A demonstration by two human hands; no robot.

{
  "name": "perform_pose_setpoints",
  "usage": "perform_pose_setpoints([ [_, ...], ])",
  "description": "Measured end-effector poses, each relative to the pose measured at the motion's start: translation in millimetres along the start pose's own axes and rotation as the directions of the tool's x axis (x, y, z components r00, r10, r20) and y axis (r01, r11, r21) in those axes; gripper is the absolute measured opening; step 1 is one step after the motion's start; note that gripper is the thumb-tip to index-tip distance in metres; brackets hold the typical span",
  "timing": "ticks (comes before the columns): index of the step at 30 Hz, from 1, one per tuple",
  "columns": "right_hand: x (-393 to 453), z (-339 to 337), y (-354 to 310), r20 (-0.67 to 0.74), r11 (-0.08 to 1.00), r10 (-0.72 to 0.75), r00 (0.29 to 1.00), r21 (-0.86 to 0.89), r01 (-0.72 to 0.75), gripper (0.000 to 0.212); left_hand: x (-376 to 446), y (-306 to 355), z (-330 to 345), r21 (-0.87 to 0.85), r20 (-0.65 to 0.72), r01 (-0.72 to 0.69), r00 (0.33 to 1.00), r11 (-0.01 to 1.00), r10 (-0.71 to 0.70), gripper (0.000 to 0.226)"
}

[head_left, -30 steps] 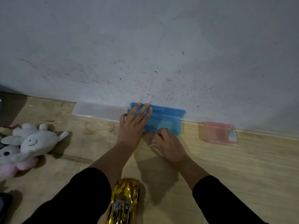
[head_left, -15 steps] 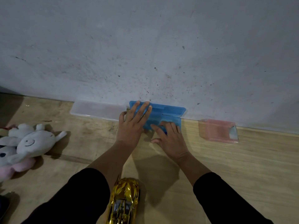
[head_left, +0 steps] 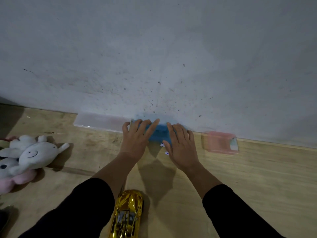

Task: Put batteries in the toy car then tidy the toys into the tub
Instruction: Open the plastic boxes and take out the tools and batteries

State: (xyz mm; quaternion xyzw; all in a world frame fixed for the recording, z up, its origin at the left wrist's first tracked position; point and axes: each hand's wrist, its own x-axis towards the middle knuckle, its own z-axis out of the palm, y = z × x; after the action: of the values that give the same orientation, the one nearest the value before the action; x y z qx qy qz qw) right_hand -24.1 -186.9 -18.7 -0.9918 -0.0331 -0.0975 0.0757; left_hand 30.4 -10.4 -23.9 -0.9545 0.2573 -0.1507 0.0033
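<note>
A blue plastic box [head_left: 161, 133] lies on the wooden floor against the wall, blurred. My left hand [head_left: 137, 138] rests on its left part with the fingers spread over the top. My right hand [head_left: 181, 145] covers its right part, fingers reaching to the wall. Two small white-and-blue bits [head_left: 164, 148] show under the box's near edge; what they are is unclear. The gold toy car [head_left: 127, 215] sits on the floor between my forearms, nose toward the box. White plush toys [head_left: 34, 155] lie at the left, partly on a pink plush [head_left: 18, 179].
A clear plastic box [head_left: 101, 121] lies along the wall just left of the blue one. A pink translucent box [head_left: 220, 142] sits to the right by the wall. The grey speckled wall [head_left: 154, 57] closes the far side. No tub is in view.
My right hand moved from the floor in front of the blue box up onto its right half. My left hand stayed on the box. The box now looks blurred.
</note>
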Motion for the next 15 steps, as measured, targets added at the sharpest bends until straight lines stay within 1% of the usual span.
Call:
perform_pose_setpoints([
  [2, -5, 0, -3, 0.036, 1.0, 0.006, 0.999, 0.008, -0.006, 0.059, -5, -1, 2, -0.013, 0.002, -0.03, 1.0, 0.999, 0.03, 0.089],
  [4, -11, 2, -5, 0.105, 0.999, 0.008, 0.994, 0.036, -0.011, 0.059, -12, -1, 3, -0.009, 0.045, -0.056, 0.997, 0.998, 0.057, 0.076],
  [6, -15, 5, -6, 0.171, 0.999, -0.007, 0.985, 0.05, -0.002, 0.061, -17, 0, 4, -0.042, 0.087, -0.073, 0.993, 0.996, 0.076, 0.066],
  [10, -18, 12, -5, 0.23, 0.999, -0.005, 0.973, 0.051, -0.007, 0.067, -18, 1, 3, -0.1, 0.109, -0.078, 0.99, 0.992, 0.089, 0.047],
  [13, -16, 14, -8, 0.214, 0.996, -0.002, 0.977, 0.092, -0.018, 0.075, -18, 3, -1, -0.155, 0.159, -0.045, 0.985, 0.987, 0.07, 0.042],
  [14, -15, 13, -9, 0.202, 0.994, 0.0, 0.979, 0.111, -0.022, 0.077, -18, 4, -3, -0.174, 0.213, -0.026, 0.975, 0.984, 0.063, 0.045],
  [15, -15, 11, -10, 0.202, 0.991, 0.003, 0.979, 0.133, -0.031, 0.079, -19, 6, -6, -0.182, 0.297, -0.008, 0.953, 0.983, 0.063, 0.049],
])
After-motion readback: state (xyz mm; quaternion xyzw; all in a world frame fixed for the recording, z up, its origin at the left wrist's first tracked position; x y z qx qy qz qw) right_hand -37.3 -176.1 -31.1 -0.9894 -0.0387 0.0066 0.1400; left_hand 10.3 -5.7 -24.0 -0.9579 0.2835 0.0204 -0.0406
